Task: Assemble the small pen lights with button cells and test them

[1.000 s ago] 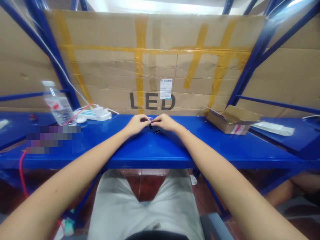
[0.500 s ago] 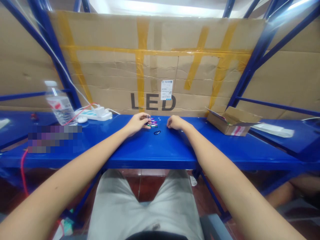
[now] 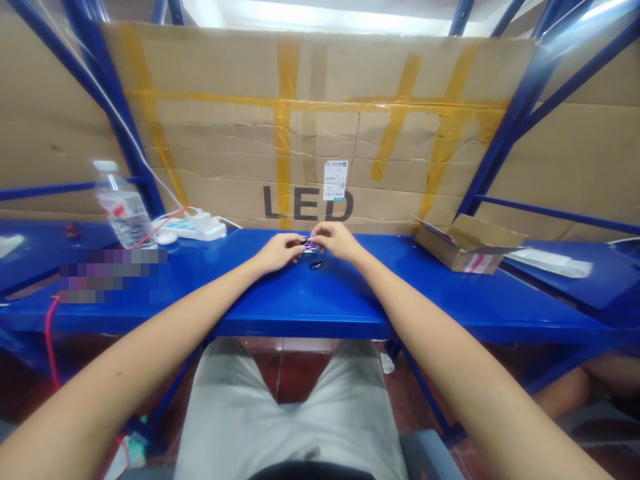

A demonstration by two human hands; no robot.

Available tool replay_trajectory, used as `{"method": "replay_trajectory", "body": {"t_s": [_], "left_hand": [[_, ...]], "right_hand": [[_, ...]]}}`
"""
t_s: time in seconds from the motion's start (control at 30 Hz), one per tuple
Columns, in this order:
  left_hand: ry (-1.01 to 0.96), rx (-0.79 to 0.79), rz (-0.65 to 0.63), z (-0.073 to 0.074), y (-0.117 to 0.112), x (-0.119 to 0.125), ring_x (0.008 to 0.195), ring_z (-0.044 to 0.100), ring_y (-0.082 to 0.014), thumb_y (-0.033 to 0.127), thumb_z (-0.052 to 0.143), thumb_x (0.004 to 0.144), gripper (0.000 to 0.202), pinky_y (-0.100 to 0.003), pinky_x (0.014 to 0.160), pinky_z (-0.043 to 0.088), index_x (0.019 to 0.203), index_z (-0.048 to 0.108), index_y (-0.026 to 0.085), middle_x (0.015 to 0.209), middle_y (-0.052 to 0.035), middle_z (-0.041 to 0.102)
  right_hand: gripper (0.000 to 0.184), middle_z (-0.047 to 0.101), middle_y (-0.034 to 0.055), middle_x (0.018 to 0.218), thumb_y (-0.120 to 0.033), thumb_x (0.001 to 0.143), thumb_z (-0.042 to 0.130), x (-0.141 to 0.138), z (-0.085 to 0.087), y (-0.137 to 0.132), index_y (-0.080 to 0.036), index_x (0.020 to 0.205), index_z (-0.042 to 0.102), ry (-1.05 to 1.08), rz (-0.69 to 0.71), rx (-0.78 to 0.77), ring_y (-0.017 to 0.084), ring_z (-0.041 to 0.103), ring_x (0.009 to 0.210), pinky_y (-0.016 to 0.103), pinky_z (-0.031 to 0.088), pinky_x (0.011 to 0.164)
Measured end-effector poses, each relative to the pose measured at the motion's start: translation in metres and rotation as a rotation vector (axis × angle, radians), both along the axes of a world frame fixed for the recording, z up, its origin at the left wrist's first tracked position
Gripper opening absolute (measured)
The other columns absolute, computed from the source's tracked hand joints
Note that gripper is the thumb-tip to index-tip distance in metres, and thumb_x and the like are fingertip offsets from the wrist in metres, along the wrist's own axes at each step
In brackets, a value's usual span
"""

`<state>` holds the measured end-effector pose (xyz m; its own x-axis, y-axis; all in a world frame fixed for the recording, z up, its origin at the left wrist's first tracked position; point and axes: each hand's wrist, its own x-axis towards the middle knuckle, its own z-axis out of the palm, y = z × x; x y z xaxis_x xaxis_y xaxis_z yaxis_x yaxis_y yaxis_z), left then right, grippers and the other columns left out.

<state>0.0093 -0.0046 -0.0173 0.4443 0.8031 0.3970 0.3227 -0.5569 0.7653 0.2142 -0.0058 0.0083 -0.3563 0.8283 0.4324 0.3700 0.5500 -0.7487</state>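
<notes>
My left hand (image 3: 280, 252) pinches a small dark carabiner (image 3: 305, 240) between thumb and fingers above the desk. From the other side my right hand (image 3: 336, 241) meets it, thumb and forefinger closed on the same small piece. Fingers hide most of that piece. Just below and between the hands lie several coloured carabiners (image 3: 310, 251), purple and green ones among them, partly covered by the fingers. Nearer to me, a single black carabiner (image 3: 315, 265) rests apart on the blue desk (image 3: 310, 300).
An opened cardboard box (image 3: 465, 250) stands on the right, with a white packet (image 3: 555, 262) beyond it. To the left are a water bottle (image 3: 123, 210) and a white power strip (image 3: 197, 228). A large cardboard sheet (image 3: 225, 153) walls the back. Another person's limb (image 3: 575, 387) shows at lower right.
My right hand has moved left from beside the pile and now meets my left hand at the fingertips. My left hand has shifted slightly right. The black carabiner lies where it was.
</notes>
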Motion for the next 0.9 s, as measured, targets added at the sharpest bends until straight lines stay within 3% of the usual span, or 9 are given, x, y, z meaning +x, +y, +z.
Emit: {"method": "replay_trajectory", "body": {"t_s": [0.23,0.37,0.53,0.73,0.9], "left_hand": [[0.127,0.103,0.047,0.001,-0.006,-0.001,0.059,0.054,-0.0142,0.044,0.059,0.09,0.029,-0.028,0.061,0.044,0.101,0.065,0.018,0.07,0.0011,0.064],[0.206,0.244,0.092,-0.001,-0.003,0.0,0.077,0.061,-0.0194,0.041,0.054,0.093,0.028,-0.033,0.076,0.047,0.099,0.066,0.017,0.082,-0.003,0.07],[0.257,0.274,0.06,-0.004,0.0,0.0,0.101,0.066,-0.0255,0.041,0.033,0.102,0.044,-0.039,0.094,0.047,0.102,0.069,0.016,0.108,-0.0101,0.074],[0.355,0.341,0.143,-0.002,-0.007,0.002,0.089,0.066,-0.0251,0.034,0.041,0.099,0.031,-0.038,0.085,0.049,0.093,0.067,0.017,0.095,-0.0095,0.073],[0.423,0.472,0.099,0.0,-0.014,0.002,0.085,0.065,-0.024,0.03,0.046,0.099,0.023,-0.036,0.08,0.049,0.089,0.062,0.018,0.09,-0.0089,0.07]], "right_hand": [[0.011,0.062,-0.0025,0.06,-0.006,0.08,0.061,0.0,-0.003,0.0,-0.017,0.077,0.063,-0.031,0.011,0.028,0.013,0.06,0.053,0.024,0.049,0.055],[0.014,0.063,-0.0028,0.059,-0.004,0.079,0.061,-0.003,-0.003,-0.003,-0.017,0.076,0.062,0.0,0.046,-0.002,0.014,0.062,0.052,0.025,0.05,0.054],[0.013,0.065,-0.002,0.059,-0.005,0.079,0.062,-0.004,-0.005,-0.004,-0.018,0.079,0.061,0.031,0.054,-0.025,0.015,0.065,0.055,0.025,0.051,0.056],[0.013,0.066,-0.0003,0.062,-0.007,0.08,0.058,-0.001,-0.005,-0.004,-0.016,0.076,0.066,-0.148,0.011,0.088,0.014,0.062,0.058,0.025,0.048,0.061],[0.014,0.062,-0.0018,0.06,-0.009,0.078,0.055,0.002,-0.002,-0.009,-0.015,0.068,0.063,-0.309,0.039,0.233,0.012,0.055,0.06,0.024,0.04,0.062]]}}
